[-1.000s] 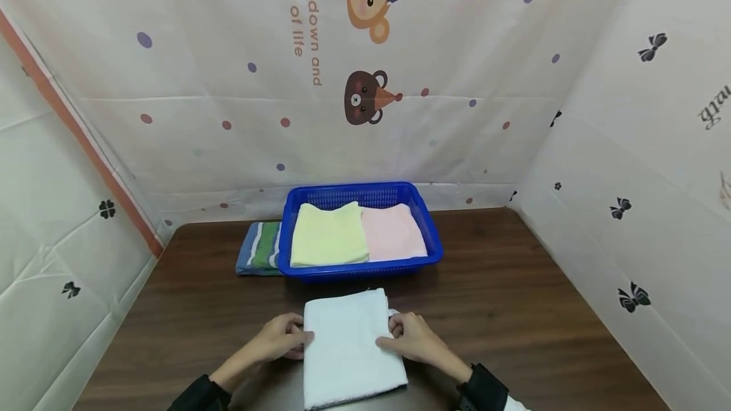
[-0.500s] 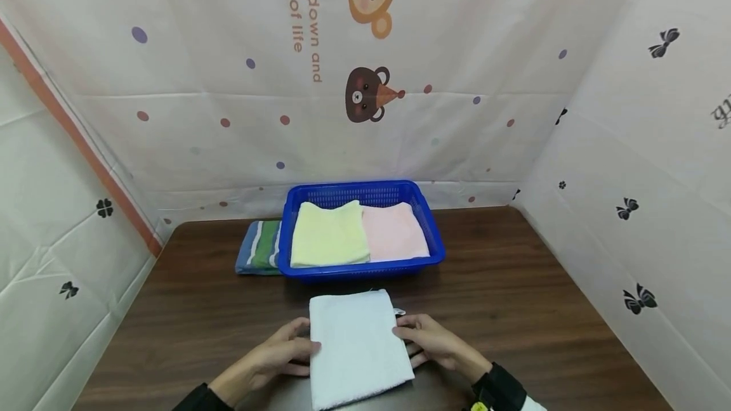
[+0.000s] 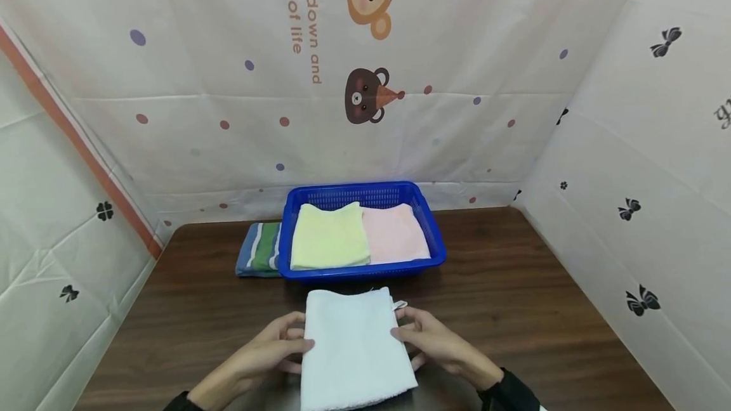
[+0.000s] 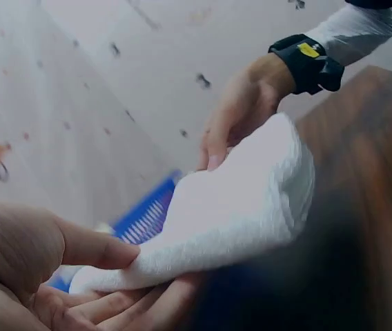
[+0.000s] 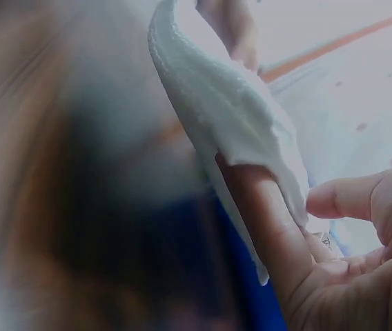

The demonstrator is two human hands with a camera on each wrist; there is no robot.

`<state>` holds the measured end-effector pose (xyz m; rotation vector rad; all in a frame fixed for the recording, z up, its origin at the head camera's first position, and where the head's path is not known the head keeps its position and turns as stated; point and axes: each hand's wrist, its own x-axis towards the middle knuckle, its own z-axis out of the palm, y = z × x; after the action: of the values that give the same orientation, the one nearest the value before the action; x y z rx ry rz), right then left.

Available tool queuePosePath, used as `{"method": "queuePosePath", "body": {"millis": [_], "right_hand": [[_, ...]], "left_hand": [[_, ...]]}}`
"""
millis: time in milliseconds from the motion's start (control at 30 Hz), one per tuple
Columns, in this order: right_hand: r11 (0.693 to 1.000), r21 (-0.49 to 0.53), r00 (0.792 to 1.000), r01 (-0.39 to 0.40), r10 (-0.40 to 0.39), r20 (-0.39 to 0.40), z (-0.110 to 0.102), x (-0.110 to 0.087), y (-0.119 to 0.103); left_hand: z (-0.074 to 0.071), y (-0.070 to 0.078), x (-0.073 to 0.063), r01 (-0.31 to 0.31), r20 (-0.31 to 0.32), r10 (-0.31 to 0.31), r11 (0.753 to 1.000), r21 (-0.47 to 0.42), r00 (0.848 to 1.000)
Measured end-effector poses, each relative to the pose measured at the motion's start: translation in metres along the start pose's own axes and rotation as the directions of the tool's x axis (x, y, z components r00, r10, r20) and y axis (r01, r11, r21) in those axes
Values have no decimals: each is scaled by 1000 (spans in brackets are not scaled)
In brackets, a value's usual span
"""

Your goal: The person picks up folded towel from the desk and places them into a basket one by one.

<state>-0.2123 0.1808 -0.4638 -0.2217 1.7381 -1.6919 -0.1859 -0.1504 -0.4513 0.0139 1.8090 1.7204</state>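
A folded white towel (image 3: pixel 354 347) is held between both hands above the near side of the table. My left hand (image 3: pixel 271 349) grips its left edge, thumb on top and fingers beneath. At the opposite edge my right hand (image 3: pixel 436 342) pinches the cloth, with its thumb on the upper face. In the right wrist view, a finger (image 5: pixel 265 214) of that hand runs in between the towel's layers. A small white tag sticks out by the right fingers. The left wrist view shows the towel (image 4: pixel 230 214) sagging slightly between the hands.
A blue plastic basket (image 3: pixel 361 271) stands behind the towel. Inside lie a folded yellow towel (image 3: pixel 330 236) and a folded pink towel (image 3: pixel 395 233). A striped blue and green towel (image 3: pixel 259 249) sits left of the basket. Printed curtains (image 3: pixel 171 144) border the wooden table (image 3: pixel 514 309).
The towel has shifted a little, and its near edge now reaches lower in the head view. Both hands have changed from fingertip holds at its sides to wider grips with fingers underneath.
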Motion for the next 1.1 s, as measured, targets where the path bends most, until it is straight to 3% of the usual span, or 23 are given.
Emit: {"method": "queuePosePath", "body": {"millis": [167,300,500,700,833,967,1100], "right_hand": [[998,-8,998,61,-61,20,-8,-16,-43],[990,-89,993,114,-116,-23,-25,-15,-81],[972,-186,973,142,-172,-155,-54,1,-126],[965,-253,944,61,-139,-300,-82,32,-153],[966,-257,934,29,-118,-338,-102,57,-160],[977,-213,939,14,-85,-333,-110,75,-161],[980,-198,950,12,-74,-304,-104,88,-164]], "left_hand": [[-6,40,-12,-76,64,76,997,-5,995],[-11,77,-5,-154,64,153,988,18,986],[-16,125,33,-194,-36,201,972,135,979],[-26,153,88,-167,-92,185,970,176,978],[-31,169,119,-131,-117,154,974,185,981],[-39,178,133,-98,-138,125,977,187,982],[-55,180,130,-72,-155,101,981,182,983]]}}
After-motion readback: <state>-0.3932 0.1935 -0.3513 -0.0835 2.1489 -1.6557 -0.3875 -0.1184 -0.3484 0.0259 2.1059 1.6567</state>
